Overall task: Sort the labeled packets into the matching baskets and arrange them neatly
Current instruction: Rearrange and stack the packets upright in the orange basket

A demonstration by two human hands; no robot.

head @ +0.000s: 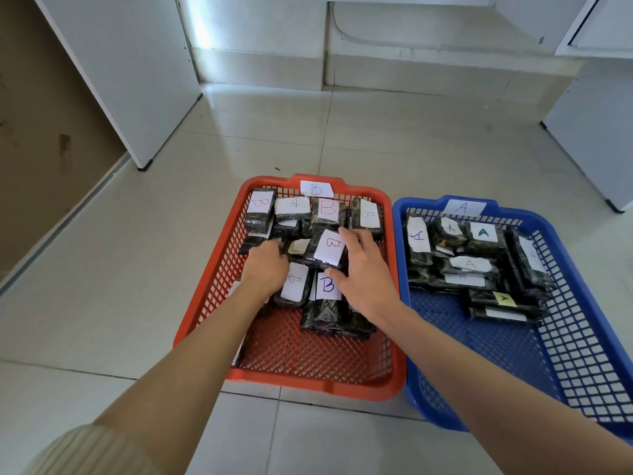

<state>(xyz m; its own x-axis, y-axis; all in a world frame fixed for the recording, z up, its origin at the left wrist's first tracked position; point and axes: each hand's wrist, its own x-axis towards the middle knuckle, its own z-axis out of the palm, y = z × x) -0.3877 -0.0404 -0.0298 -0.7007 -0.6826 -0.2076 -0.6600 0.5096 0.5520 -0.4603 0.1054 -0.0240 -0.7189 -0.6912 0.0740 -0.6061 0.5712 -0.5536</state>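
- Two hands, both inside the red basket [308, 382].
- Right hand [368, 279]: clamped on one packet marked B [327, 250], fingers over its far edge, thumb on its near edge. The packet sits tilted on top of the pile.
- Left hand [265, 269]: just left of that grip, fingers curled down into the pile. Cannot tell whether it actually holds anything.
- B packets [327, 209] in the red basket: at least eight white labels visible, including the gripped one. More dark packets lie underneath, count unclear.
- Around the grip: four labelled packets in a row beyond it along the far wall, two just nearer than it under the thumb, and one small label between the two hands.
- Ink varies: two red B's beyond the grip, one blue B right under the thumb, the rest faint.
- B tag [317, 189]: one, on the far rim straight beyond the grip.
- Blue basket [412, 399]: one, right of the grip, touching the red basket's side.
- A packets [483, 233]: at least eight labels visible, seven white and one yellow, stacked at the far end.
- A tag [462, 208]: one, on the blue basket's far rim.
- Both baskets sit on the tiled floor [137, 269].
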